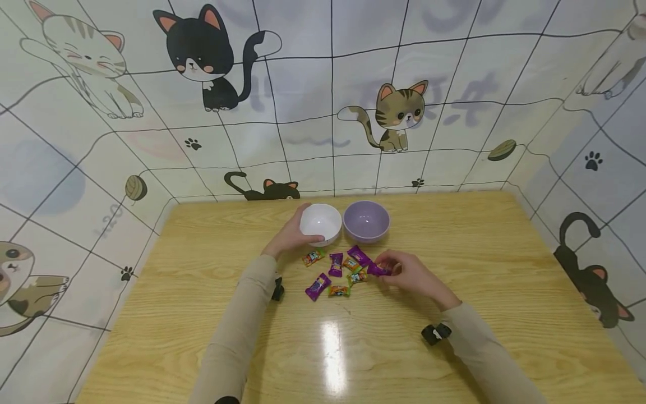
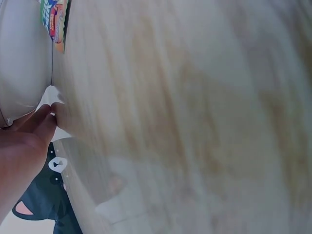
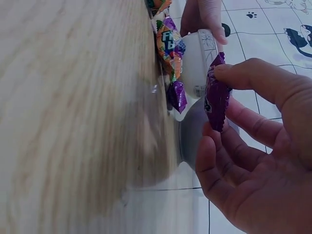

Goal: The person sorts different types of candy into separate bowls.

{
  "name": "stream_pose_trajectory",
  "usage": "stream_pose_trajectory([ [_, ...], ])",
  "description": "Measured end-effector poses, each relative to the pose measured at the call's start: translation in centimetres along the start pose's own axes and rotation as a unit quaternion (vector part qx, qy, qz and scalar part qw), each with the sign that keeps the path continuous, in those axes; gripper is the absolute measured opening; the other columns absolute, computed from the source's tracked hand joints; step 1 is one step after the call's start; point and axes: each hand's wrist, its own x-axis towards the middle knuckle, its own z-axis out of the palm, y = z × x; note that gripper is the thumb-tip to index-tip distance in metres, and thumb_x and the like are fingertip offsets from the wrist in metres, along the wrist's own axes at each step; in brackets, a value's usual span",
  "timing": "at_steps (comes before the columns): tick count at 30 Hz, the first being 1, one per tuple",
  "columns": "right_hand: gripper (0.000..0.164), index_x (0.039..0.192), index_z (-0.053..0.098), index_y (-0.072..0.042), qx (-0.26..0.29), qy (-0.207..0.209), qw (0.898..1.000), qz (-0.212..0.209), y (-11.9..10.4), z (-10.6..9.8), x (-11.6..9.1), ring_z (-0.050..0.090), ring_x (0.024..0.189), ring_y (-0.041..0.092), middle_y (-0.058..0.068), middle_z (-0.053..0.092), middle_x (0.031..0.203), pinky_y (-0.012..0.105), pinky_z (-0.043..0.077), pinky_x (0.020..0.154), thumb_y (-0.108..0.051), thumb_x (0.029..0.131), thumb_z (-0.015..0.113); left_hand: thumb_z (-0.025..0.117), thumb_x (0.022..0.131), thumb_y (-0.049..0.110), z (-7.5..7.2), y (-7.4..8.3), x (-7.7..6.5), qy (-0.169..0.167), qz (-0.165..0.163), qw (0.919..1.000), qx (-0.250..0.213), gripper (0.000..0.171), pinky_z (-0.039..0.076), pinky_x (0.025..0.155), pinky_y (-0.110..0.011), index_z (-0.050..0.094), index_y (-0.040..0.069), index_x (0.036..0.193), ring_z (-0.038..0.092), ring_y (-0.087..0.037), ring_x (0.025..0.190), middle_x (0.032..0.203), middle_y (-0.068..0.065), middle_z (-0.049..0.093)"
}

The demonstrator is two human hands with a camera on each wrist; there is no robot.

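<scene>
The wood-grain table extends beneath both hands. The lilac bowl stands beyond and left of the right hand, just beside the white bowl. The left hand grips the white bowl's left side (thumb at the near rim). The right hand pinches one purple-wrapped candy. Three other purple wrappers and four orange-and-green-wrapped candies lie between the hands.

The light yellow-brown wooden table has a glossy surface, which reflects a bright streak of light. Near its far edge, a round white bowl and a round purple bowl stand side by side. In front of them lie, loosely grouped, three purple-wrapped candies and four candies in orange-and-green wrappers.
</scene>
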Motion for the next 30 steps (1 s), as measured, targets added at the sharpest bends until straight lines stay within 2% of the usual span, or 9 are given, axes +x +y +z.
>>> stream_pose_trajectory([
  [10,0.032,0.109,0.066,0.001,-0.004,0.024,1.000,-0.003,-0.6,0.0,0.8,0.057,0.085,0.021,0.005,0.064,0.093,0.032,0.053,0.074,0.001,0.078,0.075,0.084,0.075,0.028,-0.1,0.0,0.1,-0.009,-0.002,0.9999,0.012,0.105,0.039,0.102,-0.050,0.016,0.017,0.154,0.044,-0.038,0.127,0.149,-0.019,0.034],
  [16,0.031,0.109,0.066,0.002,0.006,0.036,0.999,-0.005,-0.7,0.2,1.7,0.057,0.086,0.022,0.008,0.064,0.098,0.034,0.053,0.076,0.001,0.079,0.074,0.084,0.076,0.025,-0.3,0.2,0.2,-0.017,-0.001,0.9997,0.016,0.105,0.037,0.103,-0.049,0.015,0.014,0.155,0.044,-0.037,0.127,0.148,-0.019,0.035],
  [26,0.029,0.107,0.067,0.000,0.015,0.036,0.999,-0.033,-1.3,0.7,3.5,0.058,0.090,0.024,0.009,0.066,0.100,0.038,0.053,0.078,-0.001,0.080,0.076,0.083,0.077,0.022,-0.8,0.4,0.2,-0.032,-0.002,0.9994,0.016,0.105,0.034,0.105,-0.049,0.013,0.013,0.155,0.041,-0.036,0.130,0.148,-0.019,0.036],
  [30,0.028,0.106,0.068,0.000,0.013,0.036,0.999,-0.032,-1.5,0.7,3.8,0.059,0.090,0.024,0.008,0.067,0.099,0.039,0.053,0.079,-0.004,0.080,0.077,0.083,0.078,0.022,-0.7,0.3,0.2,-0.037,0.004,0.9992,0.013,0.105,0.034,0.105,-0.049,0.013,0.013,0.155,0.041,-0.036,0.130,0.147,-0.019,0.037],
])
